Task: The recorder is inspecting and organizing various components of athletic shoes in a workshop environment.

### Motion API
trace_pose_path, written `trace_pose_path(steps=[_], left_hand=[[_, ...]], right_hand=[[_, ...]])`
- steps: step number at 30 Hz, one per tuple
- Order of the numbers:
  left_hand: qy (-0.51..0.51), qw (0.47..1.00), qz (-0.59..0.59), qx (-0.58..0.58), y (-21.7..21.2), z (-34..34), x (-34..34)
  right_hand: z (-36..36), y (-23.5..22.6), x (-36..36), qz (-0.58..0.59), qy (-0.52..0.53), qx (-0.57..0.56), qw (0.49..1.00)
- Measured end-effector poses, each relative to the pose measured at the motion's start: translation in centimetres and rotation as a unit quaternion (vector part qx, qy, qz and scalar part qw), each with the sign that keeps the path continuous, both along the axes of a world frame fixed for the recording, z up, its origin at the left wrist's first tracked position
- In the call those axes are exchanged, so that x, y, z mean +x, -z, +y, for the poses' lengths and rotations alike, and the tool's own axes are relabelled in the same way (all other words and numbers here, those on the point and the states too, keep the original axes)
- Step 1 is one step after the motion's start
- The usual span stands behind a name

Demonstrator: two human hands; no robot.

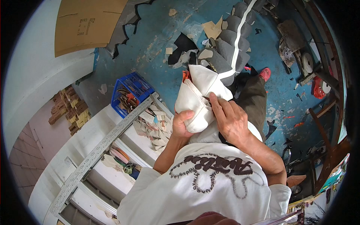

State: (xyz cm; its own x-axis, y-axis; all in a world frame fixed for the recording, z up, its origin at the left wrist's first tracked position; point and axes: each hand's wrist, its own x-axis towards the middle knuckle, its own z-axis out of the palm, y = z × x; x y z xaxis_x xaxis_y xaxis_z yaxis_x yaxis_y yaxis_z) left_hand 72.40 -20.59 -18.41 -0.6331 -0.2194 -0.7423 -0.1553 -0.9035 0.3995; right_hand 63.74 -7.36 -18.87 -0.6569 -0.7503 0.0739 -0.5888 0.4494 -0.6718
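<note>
While the left hand [183,123] is clamped around the near left side of a white piece [191,103], thumb on top and the other fingers mostly out of sight, the right hand [229,118] bends over the same piece from the other side. Its fingertips touch the white surface beside a seam — a small dark sliver shows just there, and whether the fingers pinch it cannot be told. The two hands are apart, with the piece between them, above the person's lap.

Folded panels make up the white piece, and something orange-red [186,76] peeks out at its far left edge. From its far side a narrow white strip [239,35] runs away over a row of overlapping grey pieces [224,56] on the blue floor [279,112]. Dark and tan scraps lie to the left of that row. An olive trouser leg [249,99] stretches out on the right, ending in a red shoe [265,74].

Farther left, a blue crate [147,85] of brownish bits stands by the end of a shelf unit [108,135] with a perforated metal edge — pale offcuts [153,129] are heaped in one compartment. Brown cardboard [88,26] leans beyond, at the upper left.
</note>
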Motion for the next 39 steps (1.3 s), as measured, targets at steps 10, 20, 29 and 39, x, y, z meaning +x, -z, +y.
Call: trace_pose_path(steps=[10,20,29,39], left_hand=[[0.059,0.994,0.059,-0.072,0.5,-0.3,-0.3],[0.098,0.993,0.007,-0.063,2.3,-1.9,-3.8],[0.086,0.985,-0.077,-0.129,3.7,-2.7,-2.5],[-0.041,0.993,0.013,0.108,2.8,-1.1,1.0]], right_hand=[[0.1,2.3,-1.8,-0.255,0.217,-0.098,0.937],[0.2,5.6,-2.6,-0.676,0.168,-0.181,0.694],[0.1,4.6,-1.8,-0.616,0.221,-0.114,0.747],[0.5,4.4,-0.9,-0.577,0.12,-0.171,0.789]])
